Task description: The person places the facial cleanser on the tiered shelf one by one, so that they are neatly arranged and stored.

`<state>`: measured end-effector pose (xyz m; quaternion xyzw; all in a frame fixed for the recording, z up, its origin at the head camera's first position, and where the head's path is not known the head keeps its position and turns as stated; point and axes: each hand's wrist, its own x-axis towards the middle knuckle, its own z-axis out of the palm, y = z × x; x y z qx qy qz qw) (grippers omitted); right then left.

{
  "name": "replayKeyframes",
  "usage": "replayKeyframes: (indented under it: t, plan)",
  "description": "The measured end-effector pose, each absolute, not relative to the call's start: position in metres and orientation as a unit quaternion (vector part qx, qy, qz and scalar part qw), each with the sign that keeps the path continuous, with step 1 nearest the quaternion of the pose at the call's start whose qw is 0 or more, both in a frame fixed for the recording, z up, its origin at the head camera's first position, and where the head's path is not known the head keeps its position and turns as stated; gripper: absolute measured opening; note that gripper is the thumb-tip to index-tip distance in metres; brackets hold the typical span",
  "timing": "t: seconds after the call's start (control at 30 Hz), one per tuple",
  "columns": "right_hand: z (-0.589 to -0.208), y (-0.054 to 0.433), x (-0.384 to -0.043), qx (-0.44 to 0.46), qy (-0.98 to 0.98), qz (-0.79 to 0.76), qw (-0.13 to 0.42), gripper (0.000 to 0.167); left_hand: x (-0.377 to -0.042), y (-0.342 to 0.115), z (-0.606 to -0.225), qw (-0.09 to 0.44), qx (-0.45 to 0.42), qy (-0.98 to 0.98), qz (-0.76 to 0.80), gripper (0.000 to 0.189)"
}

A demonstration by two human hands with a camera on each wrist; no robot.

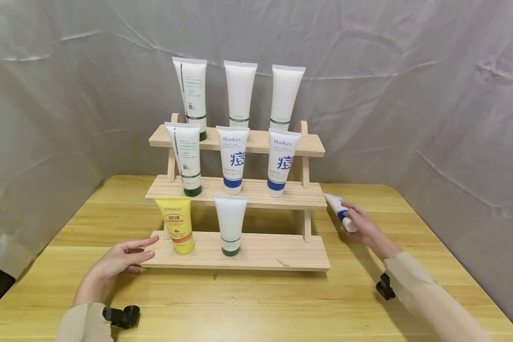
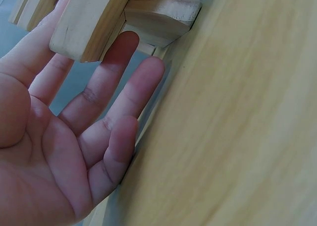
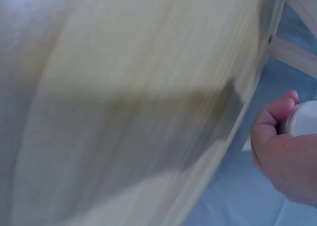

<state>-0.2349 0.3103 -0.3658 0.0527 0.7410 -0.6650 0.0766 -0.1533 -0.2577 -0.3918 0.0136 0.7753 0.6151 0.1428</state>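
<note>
My right hand (image 1: 366, 229) grips a white tube with a blue band (image 1: 336, 205) near its cap, beside the right end of the wooden stand (image 1: 278, 247). The tube is tilted, its flat end pointing toward the stand. In the right wrist view its pale round cap (image 3: 306, 119) shows at the curled fingers. At the stand's left end my left hand (image 1: 121, 258) has its fingers extended around the end of the bottom step. The left wrist view shows those fingertips right at the board end (image 2: 91, 25), with the palm bare.
On the bottom step stand a yellow tube (image 1: 177, 223) and a white tube with a green cap (image 1: 230, 223). The middle step bears a green-capped tube (image 1: 188, 156) and two blue-banded tubes (image 1: 232, 159). Three tall white tubes (image 1: 241, 90) line the top. Grey cloth (image 1: 367, 104) hangs behind.
</note>
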Motion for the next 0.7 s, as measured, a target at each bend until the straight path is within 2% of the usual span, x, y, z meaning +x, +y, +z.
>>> replayKeyframes:
  t: [0.17, 0.37, 0.47, 0.7]
  plan:
    - [-0.356, 0.311, -0.223, 0.063, 0.739, -0.669, 0.054, 0.049, -0.153, -0.257, -0.393, 0.143, 0.015, 0.777, 0.613, 0.028]
    - [-0.341, 0.312, -0.212, 0.078, 0.633, -0.770, 0.014, 0.051, -0.155, -0.258, -0.393, 0.144, 0.020, 0.778, 0.612, 0.028]
    - [-0.335, 0.313, -0.208, 0.057, 0.578, -0.814, -0.007, 0.052, -0.155, -0.259, -0.394, 0.143, 0.025, 0.780, 0.609, 0.028]
    - [-0.328, 0.309, -0.200, 0.002, 0.548, -0.835, -0.048, 0.044, -0.155, -0.259, -0.394, 0.144, 0.020, 0.783, 0.605, 0.028]
